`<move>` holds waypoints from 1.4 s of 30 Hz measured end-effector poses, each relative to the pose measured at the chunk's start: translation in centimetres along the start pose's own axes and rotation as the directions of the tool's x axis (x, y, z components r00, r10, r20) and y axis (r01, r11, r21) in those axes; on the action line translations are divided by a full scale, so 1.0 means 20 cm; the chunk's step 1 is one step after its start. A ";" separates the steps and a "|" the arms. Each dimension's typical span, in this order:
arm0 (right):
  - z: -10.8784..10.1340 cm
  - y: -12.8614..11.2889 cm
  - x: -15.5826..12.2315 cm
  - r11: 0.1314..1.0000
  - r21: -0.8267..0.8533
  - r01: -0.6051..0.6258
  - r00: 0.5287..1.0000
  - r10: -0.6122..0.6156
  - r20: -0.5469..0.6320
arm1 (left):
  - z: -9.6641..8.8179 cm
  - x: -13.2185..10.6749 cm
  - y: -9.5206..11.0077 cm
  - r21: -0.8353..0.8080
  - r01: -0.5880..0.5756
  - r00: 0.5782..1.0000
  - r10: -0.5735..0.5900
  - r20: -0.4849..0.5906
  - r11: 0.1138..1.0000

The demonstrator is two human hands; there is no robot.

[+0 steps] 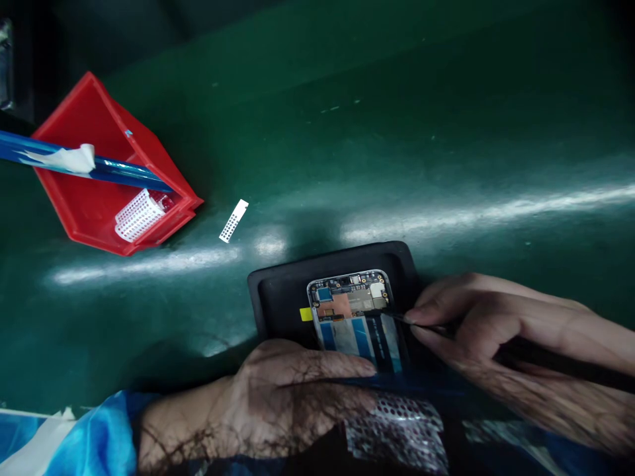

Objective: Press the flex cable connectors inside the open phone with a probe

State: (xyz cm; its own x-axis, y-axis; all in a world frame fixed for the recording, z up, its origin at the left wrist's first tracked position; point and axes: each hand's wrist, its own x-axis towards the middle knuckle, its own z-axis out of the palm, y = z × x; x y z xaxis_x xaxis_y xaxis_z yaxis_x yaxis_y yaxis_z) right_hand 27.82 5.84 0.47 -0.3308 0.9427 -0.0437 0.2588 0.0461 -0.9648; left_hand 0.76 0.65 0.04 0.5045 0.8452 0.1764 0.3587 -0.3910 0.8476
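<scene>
An opened smartphone [350, 304] lies in a black tray-like holder [280, 284], its circuit board, copper patch and blue-and-white strips exposed. A yellow tab [305, 315] sticks out at its left side. My left hand [292, 396] is across the phone's lower end, its fingers closed against it. A clear perforated sheet [397, 426] shows beside those fingers; whether they also grip it is hard to see. In my right hand [476, 324] are thin dark tweezers [421, 324], pinched between thumb and fingers. Their tip reaches the phone just below the board.
At the left stands a red bin [159, 158] with a white perforated roll [139, 217] inside. A blue strip [133, 174] with a white torn piece reaches into it. A small white perforated strip [234, 221] lies on the green tabletop [297, 152].
</scene>
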 end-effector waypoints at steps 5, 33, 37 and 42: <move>0.04 -0.03 0.00 0.997 0.037 -0.065 0.988 0.069 -0.136 | -0.01 0.00 0.05 0.003 0.041 0.999 -0.041 0.005 0.999; 0.08 -0.12 0.01 0.977 0.101 -0.187 0.961 0.203 -0.185 | 0.01 -0.02 0.03 -0.021 0.028 1.000 -0.028 -0.013 0.999; 0.09 -0.12 0.01 0.977 0.115 -0.179 0.965 0.197 -0.175 | 0.00 -0.02 0.03 -0.004 0.051 0.999 -0.051 -0.020 0.999; 0.08 -0.12 0.01 0.970 0.145 -0.197 0.957 0.222 -0.185 | 0.00 -0.02 0.01 0.005 0.004 1.000 -0.004 -0.006 1.000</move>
State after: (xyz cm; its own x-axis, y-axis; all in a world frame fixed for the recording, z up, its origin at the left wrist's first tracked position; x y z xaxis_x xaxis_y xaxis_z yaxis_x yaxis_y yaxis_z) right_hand 25.67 5.41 2.27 -0.0909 0.9739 -0.2081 0.1840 -0.1890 -0.9646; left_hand 0.59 0.18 0.08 0.4982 0.8490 0.1759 0.3650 -0.3894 0.8457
